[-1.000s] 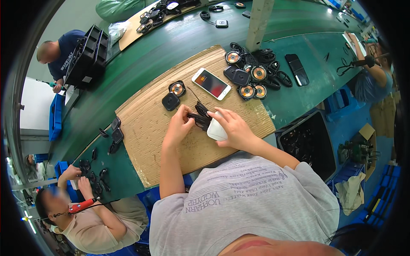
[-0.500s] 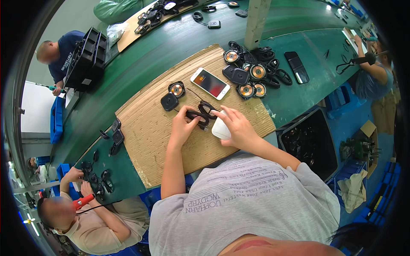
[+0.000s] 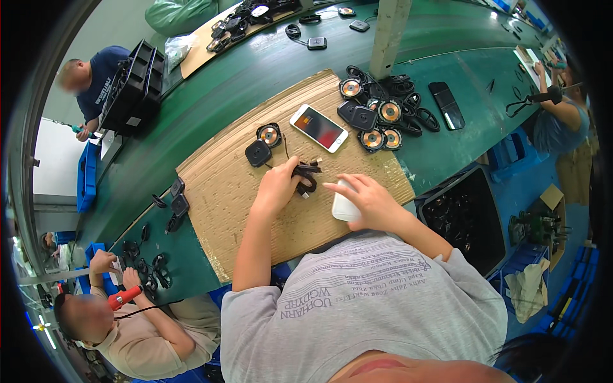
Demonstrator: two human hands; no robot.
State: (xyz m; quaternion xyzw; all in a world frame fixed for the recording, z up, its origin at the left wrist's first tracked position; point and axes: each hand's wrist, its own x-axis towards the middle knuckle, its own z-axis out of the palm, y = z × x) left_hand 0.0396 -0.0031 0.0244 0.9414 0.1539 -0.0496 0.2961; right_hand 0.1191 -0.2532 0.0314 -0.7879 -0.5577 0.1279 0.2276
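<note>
My left hand [image 3: 278,186] grips a bundled black cable [image 3: 308,180] with metal plug ends over the cardboard sheet [image 3: 223,223]. A thin lead runs up from near the bundle toward a round charging pad with an exposed copper coil [image 3: 269,135]. Touching that pad is a square black pad [image 3: 258,153]. To the right, my right hand [image 3: 373,203] is closed around a white rounded block [image 3: 345,204], apart from the cable. Beyond both hands lies a white phone [image 3: 318,128], screen up. My fingers partly hide the cable and the block.
A pile of coil pads and cables [image 3: 383,115] lies at the cardboard's far right, beside a black phone [image 3: 446,105]. A metal post [image 3: 389,38] stands behind it. A black bin [image 3: 463,217] is at right. A co-worker with a red tool [image 3: 124,297] sits at left.
My right hand has moved slightly right with the white block, widening the space between my hands. The cable bundle has turned in my left hand, and its loops look more gathered.
</note>
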